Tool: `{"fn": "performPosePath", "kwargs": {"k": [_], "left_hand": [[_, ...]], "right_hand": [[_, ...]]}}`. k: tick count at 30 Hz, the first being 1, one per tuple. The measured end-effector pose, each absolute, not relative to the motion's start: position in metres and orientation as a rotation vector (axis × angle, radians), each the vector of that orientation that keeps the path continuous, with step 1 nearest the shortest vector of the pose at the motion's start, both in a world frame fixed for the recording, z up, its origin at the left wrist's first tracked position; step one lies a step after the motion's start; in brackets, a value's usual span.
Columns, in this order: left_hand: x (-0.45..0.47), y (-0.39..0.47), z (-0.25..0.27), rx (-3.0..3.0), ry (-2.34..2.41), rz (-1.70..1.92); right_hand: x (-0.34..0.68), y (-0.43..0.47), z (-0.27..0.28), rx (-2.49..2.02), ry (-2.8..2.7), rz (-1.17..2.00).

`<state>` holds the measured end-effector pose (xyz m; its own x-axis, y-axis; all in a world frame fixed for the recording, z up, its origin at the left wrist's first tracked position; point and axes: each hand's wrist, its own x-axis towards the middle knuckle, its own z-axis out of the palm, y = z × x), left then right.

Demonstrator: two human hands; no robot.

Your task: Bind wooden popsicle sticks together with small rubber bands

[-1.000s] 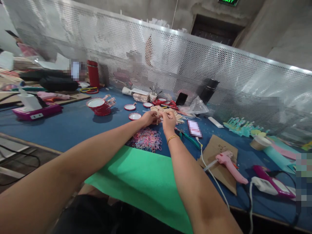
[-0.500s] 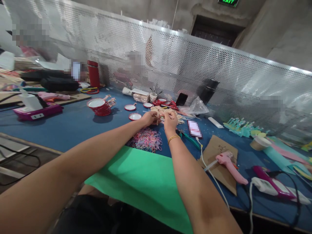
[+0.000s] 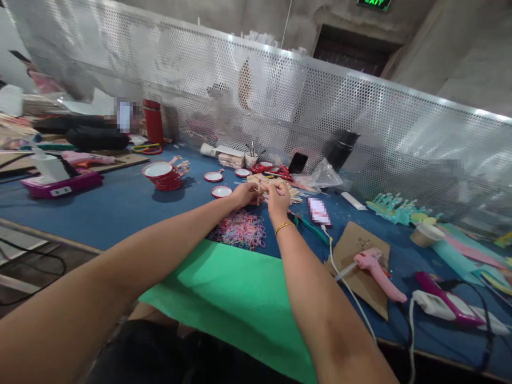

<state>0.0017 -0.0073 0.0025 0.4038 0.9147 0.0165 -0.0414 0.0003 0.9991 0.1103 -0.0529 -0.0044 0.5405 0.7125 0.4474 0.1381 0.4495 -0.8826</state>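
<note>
Pinched in the fingers of my left hand (image 3: 246,196) is a short flat wooden stick (image 3: 258,193), held upright above the blue table. My right hand (image 3: 279,196), with a gold bracelet at its wrist, is closed right beside it; its fingertips meet the stick, and whatever small thing they grip is too small to make out. Just below the hands lies a heap of colourful rubber bands (image 3: 242,229). More wooden sticks (image 3: 296,193) are spread behind my right hand. A green sheet (image 3: 236,293) covers my lap and the table's front edge.
Red-rimmed round pieces stand in a stack (image 3: 162,177) on the left, with several loose ones nearby. Green-handled pliers (image 3: 312,229), a phone (image 3: 319,211) on a white cable and a pink glue gun (image 3: 376,272) on cardboard lie right. A perforated metal screen (image 3: 184,74) runs behind.
Both hands stay in the same place around the stick, with only a slight shift of the right fingers and wrist. Nothing else on the table has visibly moved.
</note>
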Motion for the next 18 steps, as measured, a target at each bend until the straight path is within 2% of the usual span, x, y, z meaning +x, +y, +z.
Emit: {"fn": "performPosePath", "kwargs": {"k": [18], "left_hand": [[0.0014, -0.0039, 0.0008, 1.357, 0.862, 0.907]], "right_hand": [[0.1116, -0.0505, -0.0051, -1.089, -0.941, 0.392]]}}
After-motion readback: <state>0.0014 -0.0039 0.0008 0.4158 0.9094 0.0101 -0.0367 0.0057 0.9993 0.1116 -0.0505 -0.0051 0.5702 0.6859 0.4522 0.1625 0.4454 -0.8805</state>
